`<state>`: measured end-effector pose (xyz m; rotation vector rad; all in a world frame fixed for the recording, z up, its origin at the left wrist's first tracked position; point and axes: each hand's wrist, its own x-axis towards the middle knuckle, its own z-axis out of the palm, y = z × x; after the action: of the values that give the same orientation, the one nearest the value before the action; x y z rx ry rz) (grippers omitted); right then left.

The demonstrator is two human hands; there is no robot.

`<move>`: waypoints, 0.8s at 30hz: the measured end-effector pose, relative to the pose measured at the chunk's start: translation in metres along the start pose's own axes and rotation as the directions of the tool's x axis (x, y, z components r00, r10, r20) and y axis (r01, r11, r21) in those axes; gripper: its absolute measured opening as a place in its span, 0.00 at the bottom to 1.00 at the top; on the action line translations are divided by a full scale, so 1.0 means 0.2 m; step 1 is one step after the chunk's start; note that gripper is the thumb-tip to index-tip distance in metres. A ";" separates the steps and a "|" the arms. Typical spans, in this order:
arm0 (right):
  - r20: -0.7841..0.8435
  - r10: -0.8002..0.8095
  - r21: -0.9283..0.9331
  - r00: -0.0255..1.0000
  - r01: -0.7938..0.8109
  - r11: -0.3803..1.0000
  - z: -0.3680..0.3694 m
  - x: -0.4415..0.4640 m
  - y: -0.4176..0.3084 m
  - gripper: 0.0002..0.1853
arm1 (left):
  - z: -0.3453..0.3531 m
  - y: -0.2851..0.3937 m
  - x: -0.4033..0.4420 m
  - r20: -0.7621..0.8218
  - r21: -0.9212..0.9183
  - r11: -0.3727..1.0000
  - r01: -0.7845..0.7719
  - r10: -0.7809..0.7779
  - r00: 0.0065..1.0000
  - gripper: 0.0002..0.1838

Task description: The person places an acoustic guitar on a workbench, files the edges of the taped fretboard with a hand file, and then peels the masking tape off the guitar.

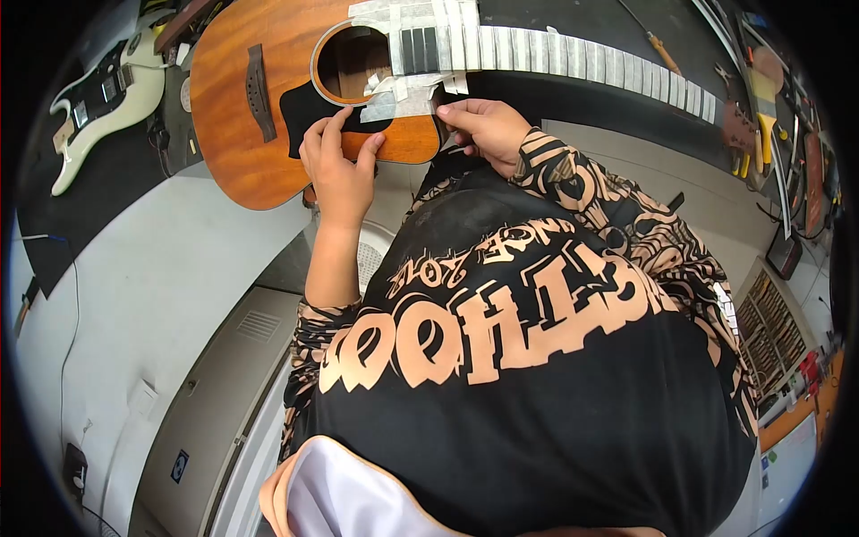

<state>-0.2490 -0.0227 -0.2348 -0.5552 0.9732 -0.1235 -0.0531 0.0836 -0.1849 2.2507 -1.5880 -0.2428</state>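
An acoustic guitar [215, 98] lies face up on the bench, its masked neck pointing right. Pale masking tape [461, 40] covers the fretboard end and part of the top beside the soundhole. A loose-looking patch of tape [380, 107] lies over the lower edge of the soundhole, next to the black pickguard [300, 112]. My left hand [342, 166] rests on the guitar's top below the soundhole, fingers spread. At the body's edge near the neck, my right hand [488, 130] is closed, thumb and fingers pinched; what they hold, if anything, is too small to tell.
A white electric guitar [116, 98] lies on the dark bench at the left. A screwdriver-like tool [664, 54] rests beyond the neck. Brushes and hand tools [765, 98] crowd the right side, around the headstock [738, 128]. A grey cabinet [224, 385] stands below left.
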 end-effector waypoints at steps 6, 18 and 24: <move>-0.082 -0.029 -0.060 0.996 0.024 0.998 0.04 0.01 -0.01 0.15 | 0.00 0.00 0.00 0.003 -0.006 1.000 0.011 -0.011 1.000 0.29; -0.169 0.098 0.045 0.981 -0.092 0.995 0.09 0.00 -0.06 0.10 | 0.02 0.01 -0.02 -0.083 -0.063 0.998 0.024 -0.029 0.996 0.27; -0.112 0.134 0.029 0.985 -0.131 0.991 0.08 0.01 -0.07 0.08 | 0.02 0.01 -0.02 -0.091 -0.072 0.996 0.044 -0.050 0.995 0.27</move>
<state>-0.2335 -0.0294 -0.2223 -0.4655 1.1152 -0.0471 -0.0584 0.0851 -0.1882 2.2146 -1.4580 -0.2000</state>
